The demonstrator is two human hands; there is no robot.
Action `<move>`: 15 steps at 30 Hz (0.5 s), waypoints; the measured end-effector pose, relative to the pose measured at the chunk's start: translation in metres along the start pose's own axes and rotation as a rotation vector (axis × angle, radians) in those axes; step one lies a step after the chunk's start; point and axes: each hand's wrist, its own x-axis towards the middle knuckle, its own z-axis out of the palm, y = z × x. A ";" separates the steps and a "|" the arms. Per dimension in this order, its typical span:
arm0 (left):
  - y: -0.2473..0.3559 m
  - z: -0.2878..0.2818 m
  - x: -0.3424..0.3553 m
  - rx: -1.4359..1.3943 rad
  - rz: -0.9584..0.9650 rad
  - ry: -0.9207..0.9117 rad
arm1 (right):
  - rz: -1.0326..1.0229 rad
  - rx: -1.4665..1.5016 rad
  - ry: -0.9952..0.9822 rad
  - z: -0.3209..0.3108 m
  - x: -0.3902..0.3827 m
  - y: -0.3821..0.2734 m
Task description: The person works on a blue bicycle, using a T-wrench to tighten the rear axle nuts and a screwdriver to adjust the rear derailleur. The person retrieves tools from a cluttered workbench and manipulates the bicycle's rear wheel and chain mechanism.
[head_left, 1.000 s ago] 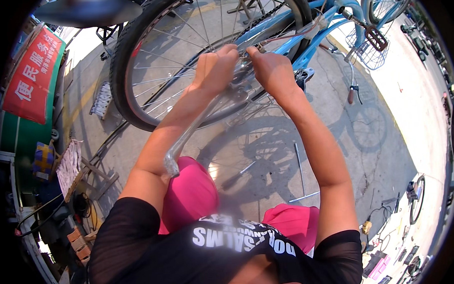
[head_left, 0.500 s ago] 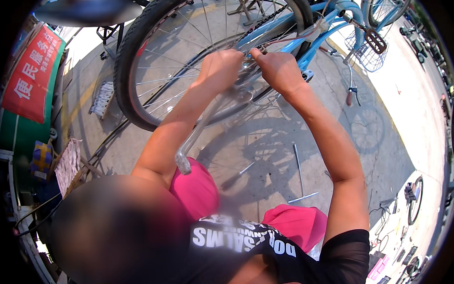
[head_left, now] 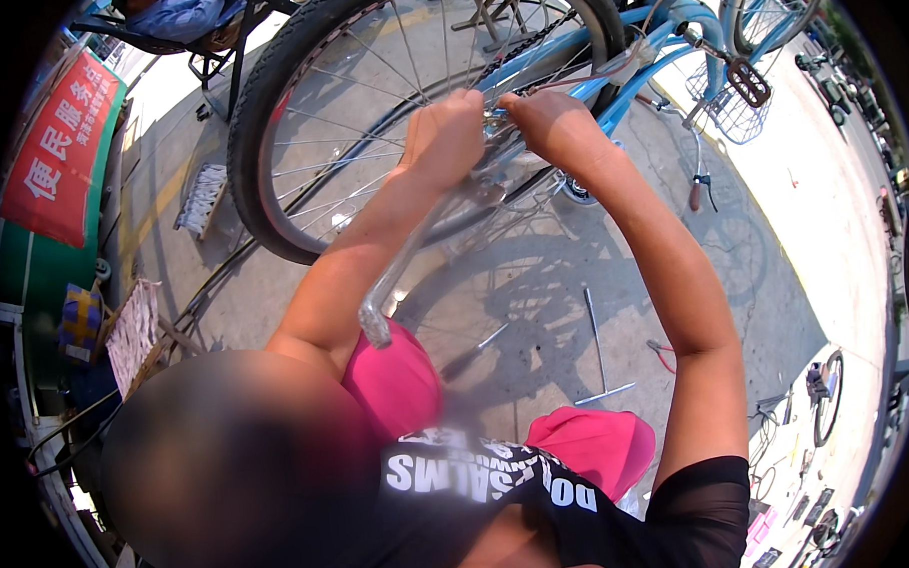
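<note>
Now, the left hand (head_left: pixel 445 139) and right hand (head_left: pixel 557 130) curl near each other by the bicycle wheel's (head_left: pixel 243 141) centre; what either pinches cannot be told.

Through my feed, harsh sunlight washes out the pavement (head_left: pixel 798 242) at right, and the bicycle wheel (head_left: pixel 246 151) throws a dark shadow (head_left: pixel 564 252) on the concrete floor (head_left: pixel 518 392). Fisheye curvature bends the black-rimmed edges; a dark blurred patch (head_left: pixel 241 472) hides the lower left.

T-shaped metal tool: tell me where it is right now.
In the head view, the T-shaped metal tool lies on the ground right of centre, just above the pink-clad right knee and left of the right arm.
</note>
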 end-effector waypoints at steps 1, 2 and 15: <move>0.000 0.001 0.000 -0.013 -0.001 0.015 | -0.020 0.023 0.021 0.002 -0.001 0.005; 0.001 0.001 0.000 -0.027 0.007 0.025 | -0.040 0.047 0.041 0.003 -0.001 0.008; -0.008 0.000 0.001 -0.068 0.070 -0.113 | 0.039 -0.069 0.141 0.022 -0.016 -0.005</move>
